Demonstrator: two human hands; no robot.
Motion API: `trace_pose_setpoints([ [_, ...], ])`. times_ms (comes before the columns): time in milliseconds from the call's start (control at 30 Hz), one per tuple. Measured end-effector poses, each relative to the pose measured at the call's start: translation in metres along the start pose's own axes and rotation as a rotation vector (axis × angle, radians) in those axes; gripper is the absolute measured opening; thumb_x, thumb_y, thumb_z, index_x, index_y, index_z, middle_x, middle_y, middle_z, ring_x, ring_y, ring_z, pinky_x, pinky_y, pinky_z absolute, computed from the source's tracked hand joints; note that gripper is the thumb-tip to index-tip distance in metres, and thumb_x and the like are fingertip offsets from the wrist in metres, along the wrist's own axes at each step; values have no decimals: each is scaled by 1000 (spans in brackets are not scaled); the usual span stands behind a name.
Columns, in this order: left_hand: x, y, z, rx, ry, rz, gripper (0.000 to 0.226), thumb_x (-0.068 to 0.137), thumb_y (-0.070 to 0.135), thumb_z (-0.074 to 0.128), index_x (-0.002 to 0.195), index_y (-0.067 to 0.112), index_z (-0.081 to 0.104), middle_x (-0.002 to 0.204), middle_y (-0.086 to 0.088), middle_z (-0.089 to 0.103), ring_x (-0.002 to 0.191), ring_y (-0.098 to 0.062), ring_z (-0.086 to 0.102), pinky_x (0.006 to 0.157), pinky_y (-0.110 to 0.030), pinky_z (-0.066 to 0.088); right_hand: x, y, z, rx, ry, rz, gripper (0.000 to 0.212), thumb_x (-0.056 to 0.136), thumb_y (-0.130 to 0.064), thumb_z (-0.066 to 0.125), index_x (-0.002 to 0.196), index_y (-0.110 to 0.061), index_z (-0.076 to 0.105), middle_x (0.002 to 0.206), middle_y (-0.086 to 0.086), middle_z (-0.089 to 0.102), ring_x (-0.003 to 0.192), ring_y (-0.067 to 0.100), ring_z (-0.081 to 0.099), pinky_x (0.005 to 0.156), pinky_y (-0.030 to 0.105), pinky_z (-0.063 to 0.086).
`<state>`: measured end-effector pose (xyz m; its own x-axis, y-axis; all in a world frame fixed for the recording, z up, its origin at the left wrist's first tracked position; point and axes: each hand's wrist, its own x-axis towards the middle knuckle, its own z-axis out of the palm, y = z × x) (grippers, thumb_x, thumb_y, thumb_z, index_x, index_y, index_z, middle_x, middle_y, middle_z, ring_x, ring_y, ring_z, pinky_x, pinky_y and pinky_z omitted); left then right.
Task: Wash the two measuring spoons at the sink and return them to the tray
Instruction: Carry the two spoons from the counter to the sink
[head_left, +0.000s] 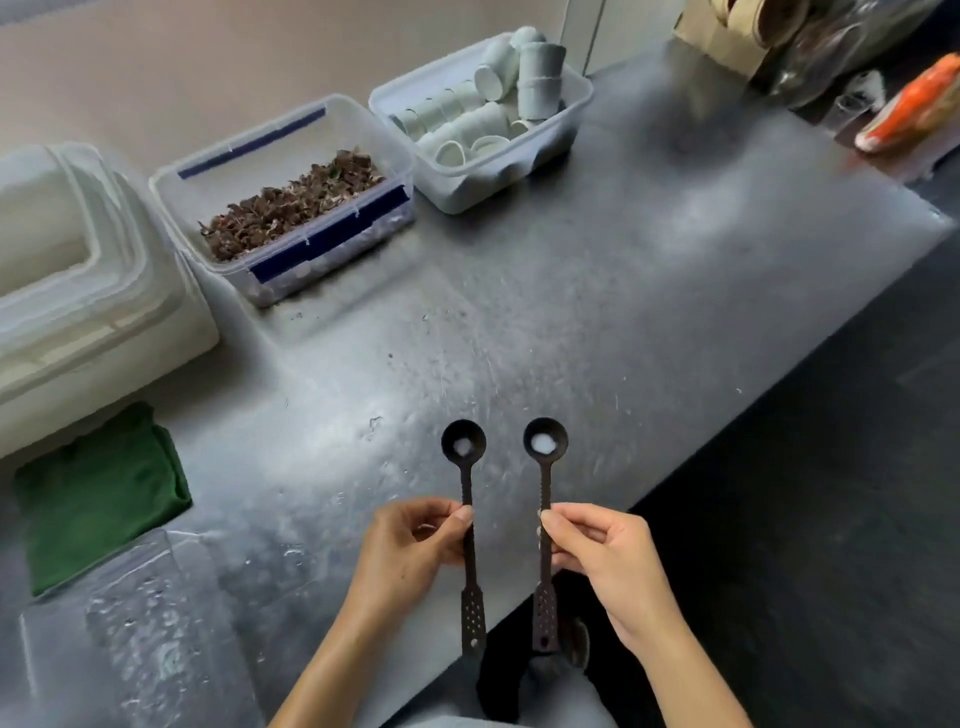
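Note:
I hold two dark long-handled measuring spoons side by side over the steel counter (597, 291), bowls pointing away from me. My left hand (410, 551) pinches the handle of the left spoon (464, 447) at mid-length. My right hand (608, 561) pinches the right spoon (545, 444) the same way. Each bowl holds a small white residue or a glint of liquid. Both handle ends have small holes and hang past the counter's front edge. A wet clear plastic tray (150, 623) lies at the lower left. No sink is in view.
A folded green cloth (98, 493) lies left of the tray. Along the wall stand stacked translucent lids (78, 270), a clear box of dried brown leaves (291, 197) and a box of small white cups (483, 114). An orange packet (914, 109) and jars sit far right.

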<state>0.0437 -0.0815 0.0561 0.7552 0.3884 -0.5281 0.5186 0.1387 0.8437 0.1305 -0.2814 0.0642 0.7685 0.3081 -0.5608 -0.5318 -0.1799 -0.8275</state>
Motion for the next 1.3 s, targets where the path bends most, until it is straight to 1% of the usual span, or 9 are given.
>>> trace_pose_setpoints([
  [167,-16,15,57,59,-107,64,17,91,25,73,79,14,79,70,-6,77,66,-16,74,71,-39,65,-35,6,-59,39,85,-35,9,89,-21,76,93,-23,84,90,7,82,87,21,79,68,23,61],
  [300,-30,18,107,97,-176,100,24,80,42,74,79,19,80,65,-1,75,61,-13,71,64,-34,63,-64,13,-109,88,170,-67,9,89,-18,75,90,-21,84,85,9,81,82,21,79,67,24,61],
  [400,-43,17,144,162,-256,133,27,81,47,73,81,21,80,69,-3,77,64,-16,74,63,-30,61,-86,19,-146,134,231,-92,11,90,-15,74,88,-18,84,83,10,81,80,21,79,67,25,61],
  [567,-67,15,215,239,-377,187,26,88,43,71,85,18,80,72,-3,77,67,-18,75,63,-27,60,-124,37,-207,188,351,-118,12,91,-12,73,85,-14,84,80,12,79,75,20,77,67,27,61],
  [700,-88,16,270,264,-467,199,19,92,32,71,85,18,80,74,-5,77,68,-21,75,64,-30,61,-156,56,-252,214,458,-129,11,91,-14,74,85,-16,84,79,11,79,76,20,77,68,28,61],
  [833,-109,20,323,299,-573,210,19,92,30,70,83,16,80,74,-6,77,67,-20,74,65,-30,60,-189,75,-293,282,576,-137,11,90,-13,74,86,-17,84,79,10,79,74,18,76,65,25,60],
  [1000,-128,27,379,365,-725,237,21,94,25,68,80,15,80,72,-6,76,66,-18,73,63,-29,59,-223,92,-329,379,728,-146,10,89,-13,75,86,-16,84,79,10,79,74,18,76,64,25,60],
  [1167,-135,32,424,399,-852,237,20,93,27,70,80,15,80,71,-3,75,64,-14,70,61,-23,55,-245,103,-352,487,878,-139,10,88,-11,76,88,-16,84,81,11,80,74,20,78,62,24,60],
  [1300,-131,38,459,442,-967,234,21,92,31,70,81,16,79,70,-4,74,62,-14,68,62,-27,57,-250,107,-364,561,1004,-131,11,88,-9,76,88,-16,84,80,13,80,72,22,78,61,23,60],
])
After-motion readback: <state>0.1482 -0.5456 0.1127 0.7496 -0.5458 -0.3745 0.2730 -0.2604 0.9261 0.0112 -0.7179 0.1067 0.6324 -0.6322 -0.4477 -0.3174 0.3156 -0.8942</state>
